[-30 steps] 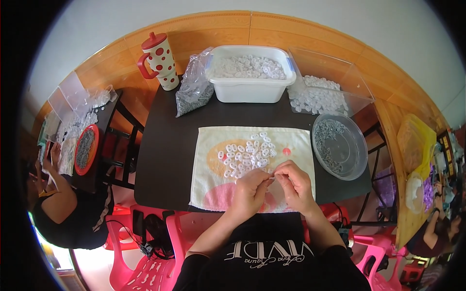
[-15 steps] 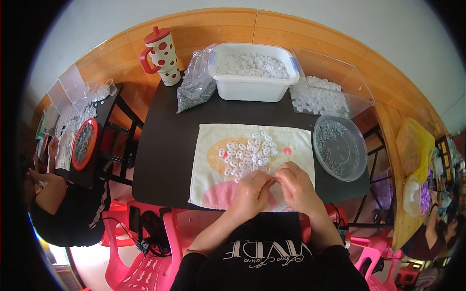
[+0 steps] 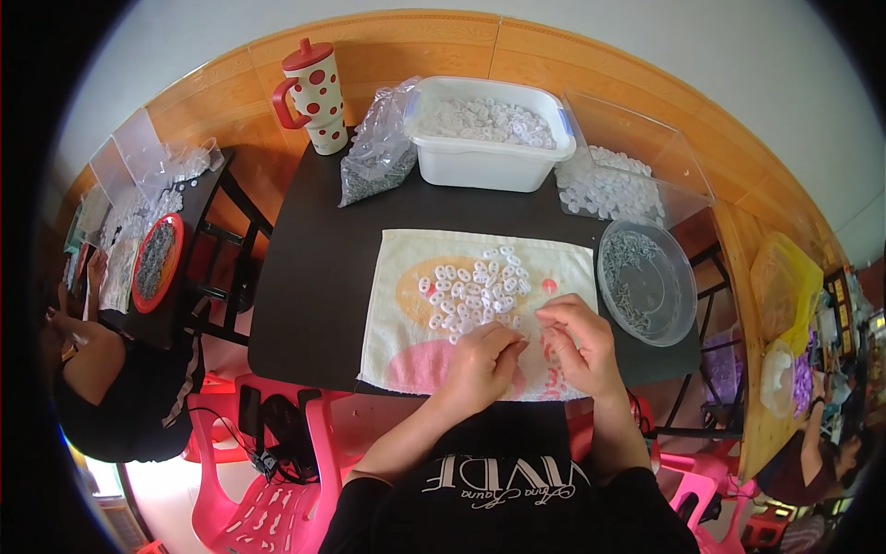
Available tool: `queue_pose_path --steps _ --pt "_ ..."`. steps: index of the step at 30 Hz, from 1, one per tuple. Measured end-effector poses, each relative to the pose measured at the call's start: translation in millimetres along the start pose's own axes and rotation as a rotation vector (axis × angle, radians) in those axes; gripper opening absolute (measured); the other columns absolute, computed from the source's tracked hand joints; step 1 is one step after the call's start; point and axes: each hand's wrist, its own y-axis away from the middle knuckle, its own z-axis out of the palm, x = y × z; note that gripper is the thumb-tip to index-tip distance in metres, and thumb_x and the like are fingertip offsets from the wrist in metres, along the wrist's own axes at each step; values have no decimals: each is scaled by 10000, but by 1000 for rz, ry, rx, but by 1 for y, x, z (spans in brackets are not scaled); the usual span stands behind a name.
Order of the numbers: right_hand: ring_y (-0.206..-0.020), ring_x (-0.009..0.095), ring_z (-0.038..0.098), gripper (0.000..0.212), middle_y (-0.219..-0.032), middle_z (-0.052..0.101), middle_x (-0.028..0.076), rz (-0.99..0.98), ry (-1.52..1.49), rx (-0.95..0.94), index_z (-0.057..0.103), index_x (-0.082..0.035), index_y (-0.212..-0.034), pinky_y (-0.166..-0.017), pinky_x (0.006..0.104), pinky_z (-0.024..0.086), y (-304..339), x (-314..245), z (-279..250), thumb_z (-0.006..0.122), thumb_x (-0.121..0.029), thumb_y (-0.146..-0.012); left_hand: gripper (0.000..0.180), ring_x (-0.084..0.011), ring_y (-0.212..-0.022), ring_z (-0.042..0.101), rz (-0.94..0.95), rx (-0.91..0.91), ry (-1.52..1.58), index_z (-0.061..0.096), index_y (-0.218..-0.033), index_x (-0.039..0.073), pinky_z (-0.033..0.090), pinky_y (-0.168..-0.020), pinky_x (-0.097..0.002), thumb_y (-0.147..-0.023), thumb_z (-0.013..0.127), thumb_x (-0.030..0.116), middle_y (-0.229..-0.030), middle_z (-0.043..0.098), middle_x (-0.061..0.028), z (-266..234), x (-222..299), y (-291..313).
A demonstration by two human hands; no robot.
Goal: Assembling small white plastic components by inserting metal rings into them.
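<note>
Left hand (image 3: pixel 482 363) is pinching closed, any contents unclear; right hand (image 3: pixel 585 351) is standing part-open, gripping nothing visible. White pieces (image 3: pixel 473 302) are lying on the towel (image 3: pixel 574 251), just beyond both hands.

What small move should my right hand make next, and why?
Perhaps reach your right hand to the clear bowl for a grey piece: the hand is open, with nothing clearly visible in its grasp, and the bowl stands on that side. Your left hand is pinched near the white pieces; whatever it may hold is too small to tell.
</note>
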Motion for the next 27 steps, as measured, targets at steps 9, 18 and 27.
queue_pose_path --steps 9,18,27 --pt "-769 302 602 291 -876 615 116 -251 209 -104 645 -8 -1029 -653 377 492 -7 7 6 654 97 -759 121 -264 -667 642 -4 2 45 673 -916 -53 490 -588 -333 -802 646 -85 -787 650 -153 -1 0 0" --pt "-724 312 590 269 -846 588 138 -197 124 -40 616 -7 -1021 -621 375 480 2 20 17 680 97 -780 102 -209 -670 639 -67 -16 153 675 -893 -62 482 -585 -308 -798 663 -97 -775 647 -127 -2 -2 3" --pt "-733 219 612 152 -876 611 116 -16 62 151 614 29 -996 -642 300 483 7 15 2 643 72 -852 65 -115 -695 623 -292 75 355 682 -941 -62 485 -585 -231 -889 647 -80 -824 658 -84 -17 3 4"
